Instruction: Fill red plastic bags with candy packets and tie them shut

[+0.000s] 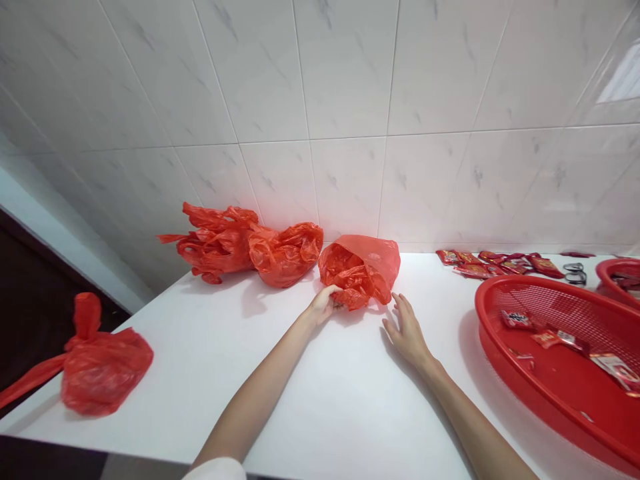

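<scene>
A red plastic bag (377,260) lies on the white table near the wall, its crumpled mouth facing me. My left hand (324,305) pinches the crumpled plastic at the bag's lower left edge. On the other side, my right hand (407,328) is open with its fingers stretched toward the bag's lower right edge; whether the fingertips touch it I cannot tell. Just left of this bag sits another red plastic bag (287,257), and beyond that a loose heap of red plastic bags (217,240).
A tied red bag (107,373) lies at the table's left. At the right stands a red plastic basket (560,400) holding several small packets. More red packets (500,265) lie behind it by the wall, beside scissors (575,272) and a second red basket (605,267). A tiled wall (345,187) closes off the back.
</scene>
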Motion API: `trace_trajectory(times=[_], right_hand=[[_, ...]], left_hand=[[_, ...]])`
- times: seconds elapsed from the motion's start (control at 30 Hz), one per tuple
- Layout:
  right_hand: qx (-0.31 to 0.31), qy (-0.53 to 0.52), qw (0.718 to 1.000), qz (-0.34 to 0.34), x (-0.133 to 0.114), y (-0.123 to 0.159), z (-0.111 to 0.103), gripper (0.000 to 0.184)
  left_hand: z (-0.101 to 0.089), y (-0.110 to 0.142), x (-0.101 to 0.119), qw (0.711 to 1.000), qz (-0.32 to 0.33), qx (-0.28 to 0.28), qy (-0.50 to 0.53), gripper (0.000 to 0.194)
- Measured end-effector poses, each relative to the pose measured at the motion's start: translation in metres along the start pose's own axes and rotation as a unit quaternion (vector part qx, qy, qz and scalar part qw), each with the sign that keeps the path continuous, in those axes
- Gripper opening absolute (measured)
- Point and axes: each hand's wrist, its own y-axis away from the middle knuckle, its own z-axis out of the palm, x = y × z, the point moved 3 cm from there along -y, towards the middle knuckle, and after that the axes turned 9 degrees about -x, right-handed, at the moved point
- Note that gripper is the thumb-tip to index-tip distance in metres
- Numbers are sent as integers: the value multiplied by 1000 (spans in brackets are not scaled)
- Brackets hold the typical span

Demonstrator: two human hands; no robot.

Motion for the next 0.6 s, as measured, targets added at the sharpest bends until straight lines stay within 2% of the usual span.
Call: trace_trajectory(times=[0.07,0.13,0.2,0.3,0.37,0.47,0.6], right_hand=[[40,-19,998,-36,-17,1,-6,46],[49,-46,996,-59,-35,4,-8,40],[16,-92,994,-56,-49,8,-3,45],[-62,-154,985,-34,-58,15,14,59],[-89,-175,980,-19,-57,17,22,54],[-59,-196,979,-1,-51,16,20,34],[50,-246,968,14,-47,13,-2,26]], left_hand=[[-5,18,-6,1000,-20,-6,23,14],[-7,35,-13,998,-39,-12,37,14],[-6,50,-19,998,-51,-27,40,14],[-2,65,-26,994,-61,-80,33,16],[-1,70,-28,993,-56,-92,43,20],[-9,70,-25,996,-26,-24,84,22],[-33,70,-8,979,58,118,153,16]])
